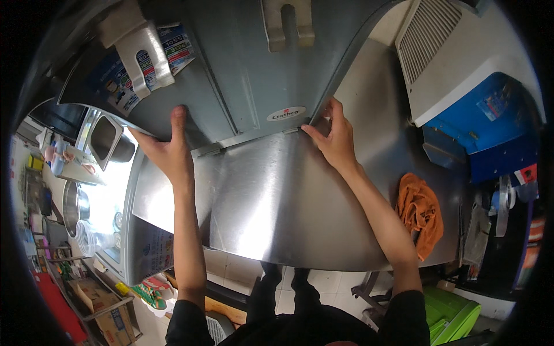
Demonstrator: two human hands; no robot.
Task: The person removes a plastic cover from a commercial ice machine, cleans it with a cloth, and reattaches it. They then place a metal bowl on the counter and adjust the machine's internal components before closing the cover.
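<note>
A large grey drink dispenser (231,75) fills the top of the view. Slotted metal levers stick out from its front: one at the left (138,55) and another near the middle (288,26). My left hand (171,153) grips the lower left edge of its grey front panel, thumb laid up the face and the other fingers partly hidden. At the lower right corner, my right hand (336,137) pinches the panel's edge between thumb and fingers. A thin metal strip (248,137) runs along the bottom edge between both hands, just above the steel counter (300,219).
A crumpled orange cloth (418,213) lies at the counter's right side. Beyond it stands a white and blue machine (467,98). To the left are a steel container (107,138), a round metal bowl (74,207) and clear plastic cups (89,239). A green bin (453,314) sits below right.
</note>
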